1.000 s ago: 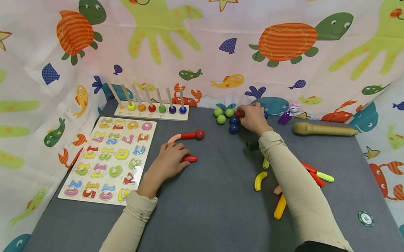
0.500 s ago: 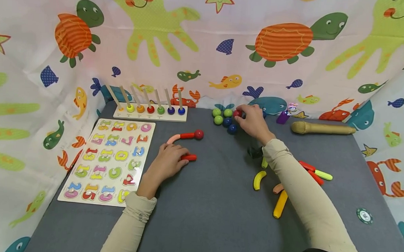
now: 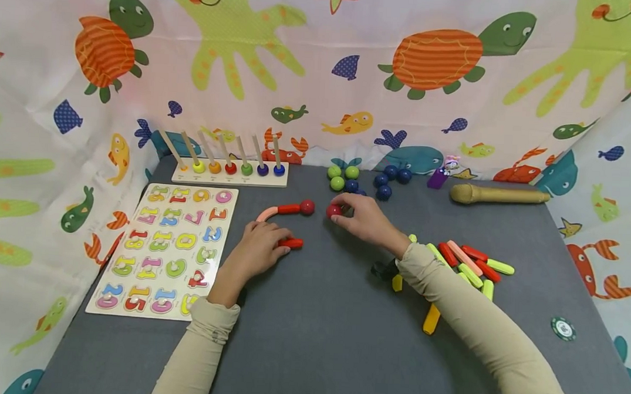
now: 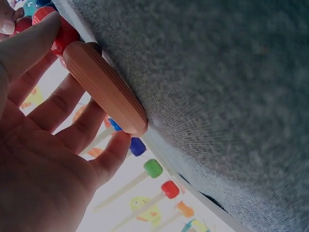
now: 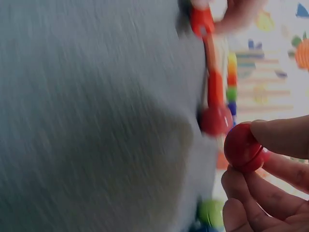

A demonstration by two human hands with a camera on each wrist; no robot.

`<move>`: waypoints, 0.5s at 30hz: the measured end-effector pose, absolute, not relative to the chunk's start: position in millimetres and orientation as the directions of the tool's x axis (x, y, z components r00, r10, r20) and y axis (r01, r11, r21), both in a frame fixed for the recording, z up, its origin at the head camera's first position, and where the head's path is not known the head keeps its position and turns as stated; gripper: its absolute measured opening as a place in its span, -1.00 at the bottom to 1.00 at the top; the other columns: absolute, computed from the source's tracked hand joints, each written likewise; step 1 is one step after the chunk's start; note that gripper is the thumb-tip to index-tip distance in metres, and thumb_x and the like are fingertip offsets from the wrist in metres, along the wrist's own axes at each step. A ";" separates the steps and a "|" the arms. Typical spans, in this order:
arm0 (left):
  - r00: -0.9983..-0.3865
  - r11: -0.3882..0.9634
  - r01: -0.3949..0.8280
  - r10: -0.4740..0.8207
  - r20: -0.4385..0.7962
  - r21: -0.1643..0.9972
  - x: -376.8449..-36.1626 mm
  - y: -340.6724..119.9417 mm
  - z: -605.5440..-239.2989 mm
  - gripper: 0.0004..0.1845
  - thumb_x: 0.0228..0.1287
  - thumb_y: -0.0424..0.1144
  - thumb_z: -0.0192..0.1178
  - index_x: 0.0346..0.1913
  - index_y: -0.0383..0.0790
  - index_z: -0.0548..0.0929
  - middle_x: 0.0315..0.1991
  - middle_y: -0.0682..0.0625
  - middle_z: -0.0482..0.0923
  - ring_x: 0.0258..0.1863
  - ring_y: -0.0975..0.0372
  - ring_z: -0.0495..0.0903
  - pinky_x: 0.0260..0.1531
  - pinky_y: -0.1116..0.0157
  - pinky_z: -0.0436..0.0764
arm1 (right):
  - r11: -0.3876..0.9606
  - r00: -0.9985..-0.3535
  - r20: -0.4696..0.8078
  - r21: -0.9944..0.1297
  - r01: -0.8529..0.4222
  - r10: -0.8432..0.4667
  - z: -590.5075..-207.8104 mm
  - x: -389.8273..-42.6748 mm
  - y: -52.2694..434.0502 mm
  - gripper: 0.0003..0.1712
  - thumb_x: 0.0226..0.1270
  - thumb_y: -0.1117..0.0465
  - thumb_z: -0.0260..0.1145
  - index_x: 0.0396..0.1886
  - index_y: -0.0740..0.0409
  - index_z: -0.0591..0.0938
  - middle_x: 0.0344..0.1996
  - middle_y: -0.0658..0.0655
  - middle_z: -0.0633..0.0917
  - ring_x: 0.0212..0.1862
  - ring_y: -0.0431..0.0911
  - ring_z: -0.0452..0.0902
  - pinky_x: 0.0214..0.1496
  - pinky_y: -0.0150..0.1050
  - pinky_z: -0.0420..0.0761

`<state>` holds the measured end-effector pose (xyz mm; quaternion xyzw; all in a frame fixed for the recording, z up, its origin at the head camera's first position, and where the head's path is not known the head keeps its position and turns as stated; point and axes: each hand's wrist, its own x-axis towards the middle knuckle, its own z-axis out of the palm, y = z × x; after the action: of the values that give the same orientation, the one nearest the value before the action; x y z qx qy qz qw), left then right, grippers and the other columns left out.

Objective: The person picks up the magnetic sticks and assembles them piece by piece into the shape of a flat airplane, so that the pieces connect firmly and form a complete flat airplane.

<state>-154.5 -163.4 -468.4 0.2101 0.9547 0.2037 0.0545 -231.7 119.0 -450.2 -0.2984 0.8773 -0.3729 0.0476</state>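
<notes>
My right hand pinches a red ball between thumb and fingertips, in front of the green and blue balls. In the right wrist view this glossy red ball fills the fingertips. My left hand rests low over the table and grips a short red stick; in the left wrist view the thumb lies on it, and the little finger touches the end of a ridged salmon stick. Just beyond, a curved pink piece, a red stick and another red ball form a line.
A number puzzle board lies at left, a peg board behind it. Green balls and blue balls sit at the back. Several coloured sticks lie under and beside the right forearm, with a wooden microphone-shaped piece and a poker chip further right.
My right hand has drawn the red ball out of the ball cluster, leftward and nearer, uncovering more blue balls. More sticks show beside the right forearm. My left hand has stayed in place.
</notes>
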 end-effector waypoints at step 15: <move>-0.906 0.826 0.386 0.423 0.002 0.410 -152.4 -160.0 -468.2 -0.73 0.49 -0.22 0.40 0.16 -0.18 0.77 -0.03 -0.09 0.72 0.10 0.00 0.62 0.39 -0.31 0.20 | 0.487 -0.714 0.009 -0.726 -0.486 -0.700 -463.3 -198.7 81.6 -0.68 0.44 0.28 0.49 0.13 0.22 0.70 -0.06 0.09 0.75 -0.05 -0.06 0.65 0.12 -0.07 0.66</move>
<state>-152.4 -160.0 -468.2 0.2120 0.9546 0.2047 0.0446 -198.7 81.6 -463.3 -0.3488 0.8498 -0.3675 0.1454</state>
